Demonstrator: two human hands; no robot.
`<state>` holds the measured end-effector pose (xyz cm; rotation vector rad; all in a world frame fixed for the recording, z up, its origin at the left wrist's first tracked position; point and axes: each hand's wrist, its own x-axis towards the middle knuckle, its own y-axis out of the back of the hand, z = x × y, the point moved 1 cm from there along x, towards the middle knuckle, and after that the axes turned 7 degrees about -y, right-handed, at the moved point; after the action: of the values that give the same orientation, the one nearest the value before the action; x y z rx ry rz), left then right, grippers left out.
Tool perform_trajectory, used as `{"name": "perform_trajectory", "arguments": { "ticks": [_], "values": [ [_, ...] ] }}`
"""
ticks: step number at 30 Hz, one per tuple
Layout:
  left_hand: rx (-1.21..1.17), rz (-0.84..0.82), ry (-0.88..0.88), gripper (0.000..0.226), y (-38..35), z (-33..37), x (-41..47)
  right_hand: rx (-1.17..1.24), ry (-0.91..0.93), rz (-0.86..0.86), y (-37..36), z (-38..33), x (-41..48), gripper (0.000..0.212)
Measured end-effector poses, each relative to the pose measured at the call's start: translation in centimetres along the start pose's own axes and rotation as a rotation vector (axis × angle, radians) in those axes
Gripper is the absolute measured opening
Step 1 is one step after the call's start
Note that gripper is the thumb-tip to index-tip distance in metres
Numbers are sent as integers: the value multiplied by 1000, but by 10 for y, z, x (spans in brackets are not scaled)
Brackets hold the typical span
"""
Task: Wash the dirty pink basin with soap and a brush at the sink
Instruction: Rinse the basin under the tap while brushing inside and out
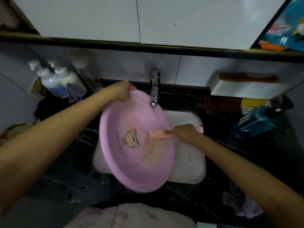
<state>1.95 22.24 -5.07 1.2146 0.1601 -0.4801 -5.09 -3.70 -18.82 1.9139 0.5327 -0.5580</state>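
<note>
The pink basin (131,158), with a cartoon print on its bottom, is tilted over the white sink (189,162), its open side facing right. My left hand (123,92) grips the basin's far rim. A pink brush (158,134) is held in my right hand (185,133), and its head lies against the inside of the basin, where a brownish wet smear runs down. The brush handle's end sticks out behind the hand. Water runs from the chrome tap (154,89) onto the basin's upper right rim.
Two white pump bottles (57,79) stand at the back left on the dark counter. A white box (243,88) with a comb on it sits at the back right, beside a blue bottle (256,119) and a brown cloth (218,104). Another cloth (238,203) lies front right.
</note>
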Motion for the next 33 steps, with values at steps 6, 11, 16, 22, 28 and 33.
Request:
{"name": "perform_trajectory", "arguments": {
  "ticks": [6, 11, 16, 22, 28, 33],
  "values": [
    [-30, 43, 39, 68, -3, -2, 1, 205, -78, -521, -18, 10, -33, 53],
    [-22, 49, 44, 68, -5, -2, 3, 289, -179, -569, 2, 0, -27, 24],
    [-2, 47, 24, 64, -4, -1, 4, -190, 60, -48, 29, -36, -2, 61],
    [10, 26, 17, 63, -4, -1, 4, -399, 350, 330, 60, -72, -7, 47],
    [25, -36, 1, 66, -2, -4, -3, -161, -15, 44, 42, -44, -5, 38],
    [64, 67, 137, 71, -5, -3, -50, -262, -83, -145, 17, -31, -14, 71]
  ]
}}
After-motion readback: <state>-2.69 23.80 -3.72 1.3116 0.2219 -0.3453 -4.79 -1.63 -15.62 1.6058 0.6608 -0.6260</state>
